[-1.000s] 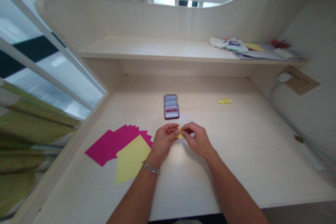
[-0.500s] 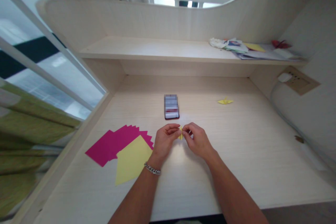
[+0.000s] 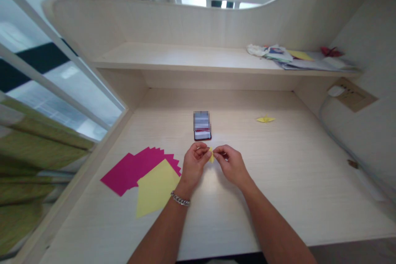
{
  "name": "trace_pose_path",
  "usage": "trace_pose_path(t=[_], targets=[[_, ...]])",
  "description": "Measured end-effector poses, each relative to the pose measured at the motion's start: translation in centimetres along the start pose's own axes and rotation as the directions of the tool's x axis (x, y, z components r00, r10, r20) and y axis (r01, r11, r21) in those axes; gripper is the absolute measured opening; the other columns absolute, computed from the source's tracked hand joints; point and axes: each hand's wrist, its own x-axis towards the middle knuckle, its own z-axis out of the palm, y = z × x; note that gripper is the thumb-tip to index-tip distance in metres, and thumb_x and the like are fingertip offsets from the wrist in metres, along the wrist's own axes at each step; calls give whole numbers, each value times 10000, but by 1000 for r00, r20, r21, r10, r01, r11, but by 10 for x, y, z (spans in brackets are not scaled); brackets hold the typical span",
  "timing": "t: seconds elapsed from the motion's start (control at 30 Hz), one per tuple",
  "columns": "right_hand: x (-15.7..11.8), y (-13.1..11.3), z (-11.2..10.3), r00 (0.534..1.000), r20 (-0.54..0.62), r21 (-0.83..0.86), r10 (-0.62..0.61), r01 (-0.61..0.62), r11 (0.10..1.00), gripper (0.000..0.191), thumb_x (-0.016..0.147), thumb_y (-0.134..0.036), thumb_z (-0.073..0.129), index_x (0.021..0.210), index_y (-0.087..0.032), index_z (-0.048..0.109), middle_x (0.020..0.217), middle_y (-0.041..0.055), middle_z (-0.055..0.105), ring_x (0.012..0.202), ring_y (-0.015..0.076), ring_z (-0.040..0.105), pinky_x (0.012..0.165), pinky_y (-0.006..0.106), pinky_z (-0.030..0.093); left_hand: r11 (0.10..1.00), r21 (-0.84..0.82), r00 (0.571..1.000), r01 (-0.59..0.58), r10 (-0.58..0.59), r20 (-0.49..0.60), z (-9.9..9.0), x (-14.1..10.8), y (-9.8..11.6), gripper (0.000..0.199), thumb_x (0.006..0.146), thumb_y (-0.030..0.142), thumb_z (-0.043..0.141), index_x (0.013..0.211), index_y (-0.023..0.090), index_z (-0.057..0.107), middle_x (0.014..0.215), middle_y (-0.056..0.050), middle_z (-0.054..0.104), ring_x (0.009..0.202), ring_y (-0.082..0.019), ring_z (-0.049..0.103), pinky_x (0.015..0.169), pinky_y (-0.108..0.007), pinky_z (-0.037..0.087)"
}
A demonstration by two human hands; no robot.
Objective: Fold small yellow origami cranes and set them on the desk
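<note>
A small folded yellow paper is pinched between my two hands, low over the desk. My left hand grips its left side between thumb and fingers; a chain bracelet circles that wrist. On the other side, the fingertips of my right hand are closed on the paper's right edge. The exact folds are mostly covered by my fingers. Just beyond my hands lies a phone with its screen lit. A folded yellow paper crane rests farther right on the desk.
Magenta paper sheets lie fanned out at the left, with a yellow sheet overlapping them. A shelf at the back holds papers on its right. A white plug and cable are at the right wall.
Both hands and the yellow paper have shifted very slightly left. The left fingers have lifted a little from the paper's top. Everything else stays put.
</note>
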Motion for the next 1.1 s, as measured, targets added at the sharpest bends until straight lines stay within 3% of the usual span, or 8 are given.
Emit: trace_pose_path(t=[0.17,0.3,0.43,0.67,0.9,1.1], targets=[[1,1,7,990,21,188,138,-139,972,188,782,-296,620,913,-163,647,858,55,681,748,159,618,691,275,487,997,3,997,-74,74,-33,4,-2,1,299,682,221,727,851,182,484,764,15,613,709,-108,595,693,-226,456],[1,1,8,987,4,151,163,-162,975,220,766,-362,644,849,-159,663,807,54,688,710,160,614,673,280,481,994,35,992,-99,101,-73,6,-3,-1,299,680,206,730,851,182,485,747,15,621,699,-113,603,696,-236,469],[2,5,6,988,-21,128,151,-147,981,205,786,-351,620,851,-164,675,819,52,694,728,164,618,682,280,476,991,121,996,-52,60,-58,4,-3,-1,271,712,230,710,923,165,553,765,-19,667,724,-139,634,712,-260,486],[4,8,1,989,-46,60,142,-140,988,180,797,-324,593,796,-160,666,735,37,666,666,152,584,632,264,448,991,119,996,-65,72,-54,4,0,-4,320,699,217,717,991,153,601,927,-73,678,856,-167,644,798,-299,498],[6,9,-1,984,47,186,175,-180,966,192,745,-354,644,731,-165,616,680,14,613,611,130,532,576,248,422,998,47,998,-47,49,-31,1,1,-2,372,640,184,762,974,157,601,876,-58,682,816,-160,650,781,-308,515],[8,9,-8,940,231,440,251,-331,835,275,748,-430,633,808,-162,638,676,20,613,613,125,554,576,247,451,984,171,999,-42,36,38,-5,2,3,194,665,209,744,831,153,662,844,-53,695,781,-162,647,767,-304,513]])
